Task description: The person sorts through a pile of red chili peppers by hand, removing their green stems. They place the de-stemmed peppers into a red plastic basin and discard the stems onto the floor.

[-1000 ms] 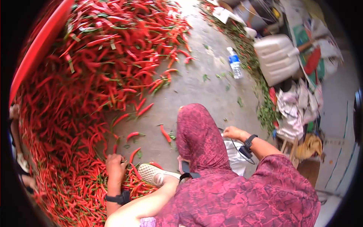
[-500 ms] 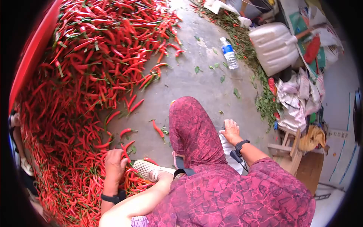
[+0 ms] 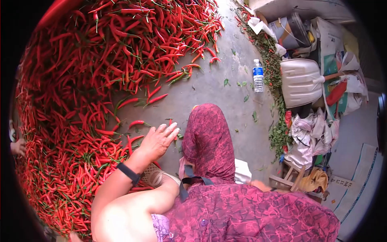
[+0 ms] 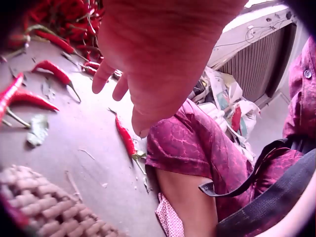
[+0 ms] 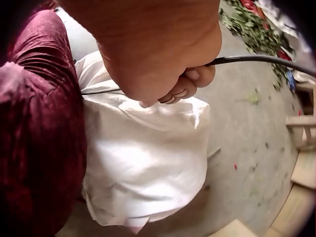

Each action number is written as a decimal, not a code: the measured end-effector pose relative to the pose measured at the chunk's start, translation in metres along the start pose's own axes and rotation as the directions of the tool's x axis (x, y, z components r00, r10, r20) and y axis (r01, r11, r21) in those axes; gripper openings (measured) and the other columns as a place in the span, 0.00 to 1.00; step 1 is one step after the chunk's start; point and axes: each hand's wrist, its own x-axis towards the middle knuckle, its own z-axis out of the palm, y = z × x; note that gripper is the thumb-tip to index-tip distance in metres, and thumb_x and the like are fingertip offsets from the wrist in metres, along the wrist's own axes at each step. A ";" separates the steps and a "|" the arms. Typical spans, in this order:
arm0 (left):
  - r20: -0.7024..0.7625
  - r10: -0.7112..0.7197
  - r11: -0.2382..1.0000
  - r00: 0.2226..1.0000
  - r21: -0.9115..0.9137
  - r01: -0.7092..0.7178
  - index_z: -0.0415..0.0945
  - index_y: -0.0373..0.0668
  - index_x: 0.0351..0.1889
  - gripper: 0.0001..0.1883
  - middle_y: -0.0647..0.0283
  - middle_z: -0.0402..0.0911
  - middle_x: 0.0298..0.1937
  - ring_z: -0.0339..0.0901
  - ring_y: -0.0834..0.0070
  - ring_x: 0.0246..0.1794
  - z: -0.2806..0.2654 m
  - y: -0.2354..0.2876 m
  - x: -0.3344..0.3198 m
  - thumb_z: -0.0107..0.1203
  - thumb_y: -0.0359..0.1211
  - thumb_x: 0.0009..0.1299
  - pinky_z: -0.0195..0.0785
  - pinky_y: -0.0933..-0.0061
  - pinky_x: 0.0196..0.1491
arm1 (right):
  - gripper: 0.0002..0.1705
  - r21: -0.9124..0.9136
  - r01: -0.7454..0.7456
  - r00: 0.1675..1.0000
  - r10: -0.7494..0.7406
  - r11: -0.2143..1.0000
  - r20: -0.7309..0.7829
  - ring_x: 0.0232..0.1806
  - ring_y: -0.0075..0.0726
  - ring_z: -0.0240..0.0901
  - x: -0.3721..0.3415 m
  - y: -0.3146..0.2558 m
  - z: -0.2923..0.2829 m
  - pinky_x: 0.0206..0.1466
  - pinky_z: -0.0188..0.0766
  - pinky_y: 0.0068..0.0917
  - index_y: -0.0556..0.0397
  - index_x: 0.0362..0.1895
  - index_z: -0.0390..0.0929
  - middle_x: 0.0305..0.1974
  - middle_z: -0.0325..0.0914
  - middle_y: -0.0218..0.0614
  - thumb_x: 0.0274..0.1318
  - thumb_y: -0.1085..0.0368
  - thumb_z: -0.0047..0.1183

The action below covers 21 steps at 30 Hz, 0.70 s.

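Loose fresh red chillies, by hand: step in hand, as judged, a reach across the scattered fruit, with no chilli visibly taken up; the next move, if the nearest one is wanted, seems to call for lowering the fingertips and pinching its body or stalk. Left hand (image 3: 157,142), one: back uppermost, fingers extended and slightly parted, held over the floor between the chilli pile and the bent knee (image 3: 209,129); nothing is seen in its grasp, and any contact with the floor or fruit cannot be made out. Single red chilli (image 4: 126,138), one: lying on the concrete floor (image 4: 98,168), stalk on, near the left fingertips in the wrist view and partly hidden by them from above. Chilli pile (image 3: 72,109), one, large: red with green stalks, heaped on the person's left, strays along its edge. Right hand (image 5: 158,49), one: fingers (image 5: 195,74) curled inward above a white sack (image 5: 143,158), a black cable (image 5: 256,58) running beside or beneath them; whether they grip the sack, the cable or nothing, cannot tell. White sack, one: on the floor just beside the patterned trouser leg (image 5: 44,123), on the right. Woven shoe (image 4: 49,207), one: beside the pile, below the left hand.
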 end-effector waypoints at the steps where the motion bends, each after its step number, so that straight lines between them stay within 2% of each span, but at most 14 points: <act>1: -0.006 0.020 0.999 1.000 0.025 -0.019 0.60 0.50 0.67 0.29 0.65 0.60 0.69 0.62 0.62 0.63 0.009 -0.003 0.004 0.47 0.31 0.64 0.60 0.55 0.56 | 0.24 0.030 -0.030 0.997 0.028 0.999 0.068 0.45 0.55 0.76 -0.008 -0.002 0.011 0.48 0.72 0.42 0.51 0.50 0.74 0.41 0.78 0.54 0.60 0.49 0.40; 2: -0.011 0.041 0.998 0.999 0.052 -0.040 0.60 0.50 0.67 0.29 0.65 0.60 0.70 0.62 0.62 0.63 0.019 -0.006 0.009 0.45 0.31 0.65 0.60 0.53 0.56 | 0.23 0.055 -0.037 0.996 0.032 0.998 0.087 0.45 0.55 0.76 -0.018 -0.002 0.022 0.48 0.72 0.42 0.51 0.50 0.74 0.41 0.78 0.54 0.60 0.50 0.40; 3: -0.056 0.064 0.996 0.996 0.069 -0.060 0.63 0.50 0.63 0.25 0.65 0.64 0.65 0.64 0.64 0.60 0.032 -0.009 0.013 0.44 0.32 0.65 0.60 0.51 0.53 | 0.23 0.080 -0.045 0.994 0.037 0.996 0.105 0.45 0.54 0.76 -0.028 -0.002 0.032 0.48 0.72 0.42 0.51 0.50 0.74 0.41 0.78 0.53 0.60 0.51 0.40; 6: 0.095 0.023 0.999 0.995 0.032 -0.027 0.70 0.49 0.53 0.18 0.65 0.70 0.53 0.65 0.66 0.56 0.028 -0.010 0.026 0.46 0.33 0.63 0.60 0.53 0.50 | 0.21 0.139 -0.083 0.989 0.065 0.987 0.130 0.44 0.53 0.75 -0.052 -0.002 0.047 0.47 0.71 0.41 0.52 0.49 0.74 0.40 0.78 0.52 0.60 0.53 0.41; 7: -0.114 0.035 0.999 0.993 0.019 -0.033 0.73 0.49 0.38 0.08 0.66 0.71 0.38 0.69 0.67 0.48 0.034 -0.011 0.023 0.49 0.33 0.60 0.63 0.60 0.43 | 0.20 0.154 -0.095 0.988 0.074 0.983 0.132 0.44 0.53 0.75 -0.060 -0.002 0.050 0.47 0.71 0.41 0.52 0.48 0.74 0.40 0.77 0.52 0.60 0.54 0.41; 10: -0.174 -0.051 0.997 0.983 -0.068 0.040 0.70 0.47 0.30 0.03 0.63 0.71 0.32 0.72 0.65 0.39 0.046 -0.018 0.002 0.50 0.31 0.57 0.65 0.62 0.38 | 0.18 0.188 -0.128 0.985 0.103 0.974 0.138 0.44 0.52 0.75 -0.087 0.003 0.059 0.46 0.71 0.41 0.52 0.47 0.74 0.40 0.77 0.51 0.59 0.56 0.41; 13: -0.100 -0.228 0.971 0.969 -0.105 0.217 0.69 0.45 0.29 0.05 0.60 0.71 0.29 0.73 0.62 0.34 0.033 -0.022 -0.031 0.51 0.28 0.55 0.67 0.62 0.34 | 0.17 0.178 -0.199 0.969 0.166 0.964 0.185 0.44 0.51 0.75 -0.133 0.016 0.057 0.45 0.71 0.41 0.52 0.46 0.74 0.40 0.77 0.50 0.59 0.58 0.41; 15: -0.033 -0.359 0.915 0.933 -0.208 0.345 0.69 0.43 0.30 0.06 0.56 0.73 0.32 0.75 0.57 0.35 0.024 -0.028 -0.057 0.52 0.25 0.54 0.70 0.58 0.38 | 0.16 0.128 -0.266 0.942 0.229 0.955 0.246 0.43 0.51 0.75 -0.176 0.030 0.043 0.45 0.71 0.41 0.53 0.46 0.74 0.39 0.77 0.49 0.59 0.60 0.41; 18: 0.064 -0.409 0.897 0.910 -0.159 0.413 0.70 0.42 0.33 0.10 0.55 0.74 0.34 0.75 0.56 0.37 -0.005 -0.035 -0.078 0.55 0.26 0.53 0.70 0.57 0.40 | 0.14 -0.081 -0.340 0.883 0.347 0.937 0.316 0.43 0.50 0.75 -0.225 0.050 -0.003 0.44 0.71 0.41 0.53 0.45 0.74 0.39 0.77 0.48 0.59 0.62 0.41; 19: 0.012 -0.395 0.905 0.918 -0.168 0.392 0.70 0.42 0.36 0.12 0.55 0.74 0.34 0.74 0.55 0.38 -0.017 -0.032 -0.073 0.57 0.26 0.53 0.70 0.56 0.41 | 0.13 -0.167 -0.333 0.891 0.368 0.928 0.266 0.43 0.49 0.75 -0.228 0.052 -0.028 0.43 0.71 0.41 0.53 0.44 0.74 0.39 0.77 0.48 0.59 0.63 0.41; 20: -0.039 -0.382 0.911 0.923 -0.182 0.370 0.70 0.42 0.38 0.14 0.54 0.74 0.35 0.74 0.55 0.39 -0.030 -0.028 -0.063 0.58 0.26 0.53 0.69 0.55 0.41 | 0.13 -0.220 -0.317 0.927 0.351 0.922 0.134 0.43 0.49 0.75 -0.223 0.048 -0.057 0.43 0.71 0.41 0.53 0.44 0.74 0.39 0.77 0.48 0.59 0.64 0.41; 21: -0.053 -0.362 0.907 0.931 -0.251 0.338 0.71 0.41 0.44 0.20 0.54 0.75 0.39 0.73 0.53 0.43 -0.045 -0.025 -0.050 0.62 0.28 0.52 0.70 0.57 0.43 | 0.12 -0.199 -0.277 0.960 0.259 0.940 -0.111 0.43 0.49 0.75 -0.204 0.040 -0.088 0.43 0.71 0.41 0.53 0.44 0.73 0.39 0.77 0.47 0.59 0.65 0.41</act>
